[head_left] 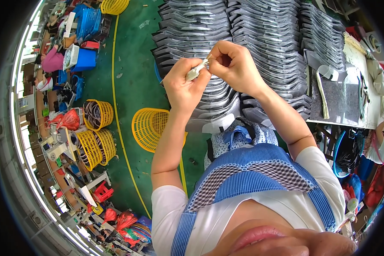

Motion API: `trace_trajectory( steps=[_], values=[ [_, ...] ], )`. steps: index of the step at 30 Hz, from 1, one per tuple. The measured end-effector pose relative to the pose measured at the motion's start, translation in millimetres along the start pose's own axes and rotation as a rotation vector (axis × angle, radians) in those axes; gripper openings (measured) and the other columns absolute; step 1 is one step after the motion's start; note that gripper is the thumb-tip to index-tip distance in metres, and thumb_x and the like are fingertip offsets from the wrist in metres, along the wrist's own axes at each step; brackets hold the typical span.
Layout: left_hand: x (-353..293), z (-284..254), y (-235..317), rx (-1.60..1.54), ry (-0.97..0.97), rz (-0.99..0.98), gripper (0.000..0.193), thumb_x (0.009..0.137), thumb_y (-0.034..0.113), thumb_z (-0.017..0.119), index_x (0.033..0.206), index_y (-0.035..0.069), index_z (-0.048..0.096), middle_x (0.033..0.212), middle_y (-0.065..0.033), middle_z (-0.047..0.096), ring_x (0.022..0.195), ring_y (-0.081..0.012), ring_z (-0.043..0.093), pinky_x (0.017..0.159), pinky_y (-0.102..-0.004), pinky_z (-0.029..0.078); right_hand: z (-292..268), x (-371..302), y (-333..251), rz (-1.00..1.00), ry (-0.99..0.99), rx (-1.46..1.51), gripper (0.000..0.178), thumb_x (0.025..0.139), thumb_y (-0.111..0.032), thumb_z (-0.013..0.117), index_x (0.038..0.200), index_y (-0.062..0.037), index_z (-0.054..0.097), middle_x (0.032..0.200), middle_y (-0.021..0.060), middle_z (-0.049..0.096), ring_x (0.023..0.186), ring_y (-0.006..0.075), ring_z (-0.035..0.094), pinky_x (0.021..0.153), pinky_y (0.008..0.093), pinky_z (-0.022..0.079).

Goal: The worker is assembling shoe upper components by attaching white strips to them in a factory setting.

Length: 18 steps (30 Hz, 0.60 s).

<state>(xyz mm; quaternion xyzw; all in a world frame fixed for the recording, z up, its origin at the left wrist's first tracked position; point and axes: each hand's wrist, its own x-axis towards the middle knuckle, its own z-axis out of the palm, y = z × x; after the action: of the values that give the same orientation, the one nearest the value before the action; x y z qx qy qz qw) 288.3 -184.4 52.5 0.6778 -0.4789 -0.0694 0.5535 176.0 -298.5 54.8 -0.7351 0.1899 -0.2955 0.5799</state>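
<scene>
A small folded bundle of cream-white strips (pixel 194 73) is held in front of me, above rows of grey pieces. My left hand (pixel 182 87) is closed around it, thumb and fingers pressing it from both sides. At the bundle's upper end, my right hand (pixel 239 68) pinches a thin strand between thumb and forefinger. What exactly the strips are is too small to make out. Beneath both hands lie long overlapping stacks of dark grey, shiny sheet-like pieces (pixel 264 47), arranged in several columns.
An empty yellow basket (pixel 151 130) stands on the green floor (pixel 134 77) left of my arm. Filled yellow baskets (pixel 89 149) sit farther left beside sewing workstations. To the right, a table holds a dark grey panel (pixel 337 100); a blue-rimmed bin (pixel 347 153) stands below.
</scene>
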Motion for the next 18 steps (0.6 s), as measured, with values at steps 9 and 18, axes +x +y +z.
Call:
trace_trajectory(
  steps=[9,18],
  values=[
    [-15,-31,3,-0.521,0.277,-0.461,0.011,0.087,0.007,0.056,0.083,0.000,0.063,0.074,-0.0013,0.063,0.058,-0.0032,0.050,0.051,-0.0173,0.034,14,-7,13,0.111,-0.052,0.102,0.004,0.075,-0.004,0.062,0.075,0.0002,0.061,0.062,-0.0002,0.056,0.057,0.0054,0.048,0.051,0.0236,0.040],
    [-34,-126,-13,-1.015,0.321,-0.482,0.018,0.092,0.016,0.048,0.076,0.010,0.044,0.057,0.0052,0.032,0.045,-0.0042,0.033,0.039,-0.0201,0.027,-64,-4,63,0.073,0.266,-0.341,0.009,0.078,-0.008,0.061,0.078,0.0008,0.065,0.063,0.0024,0.059,0.058,0.0062,0.052,0.055,0.0230,0.045]
  ],
)
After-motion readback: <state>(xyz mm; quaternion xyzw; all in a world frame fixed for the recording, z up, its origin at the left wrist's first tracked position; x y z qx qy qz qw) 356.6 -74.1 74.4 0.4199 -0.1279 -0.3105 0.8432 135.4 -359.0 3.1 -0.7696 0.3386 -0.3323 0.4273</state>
